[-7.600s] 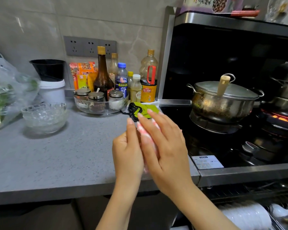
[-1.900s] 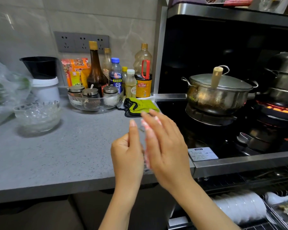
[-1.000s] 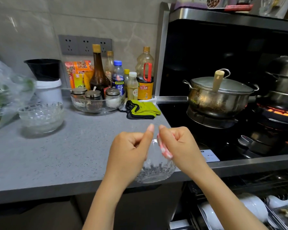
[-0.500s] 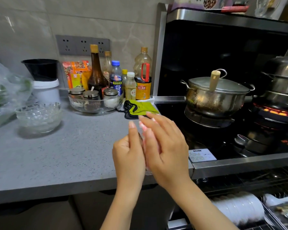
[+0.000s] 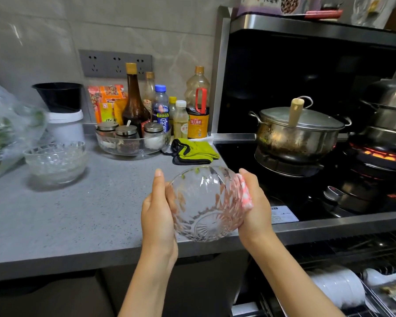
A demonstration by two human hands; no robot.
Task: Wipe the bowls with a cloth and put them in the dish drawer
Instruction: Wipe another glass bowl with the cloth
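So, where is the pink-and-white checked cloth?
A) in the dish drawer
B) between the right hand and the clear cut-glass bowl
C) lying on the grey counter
B: the right hand presses the pink-and-white checked cloth against the side of the clear cut-glass bowl, which the left hand holds.

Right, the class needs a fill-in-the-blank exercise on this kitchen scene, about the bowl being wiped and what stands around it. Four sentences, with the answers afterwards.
1. The left hand and right hand hold a bowl of clear ____.
2. The pink checked cloth is pressed to the bowl by the ____ hand.
3. The stacked bowls stand on the counter to the person's ____.
4. The pot on the stove has its lid ____.
Missing words: glass; right; left; on.
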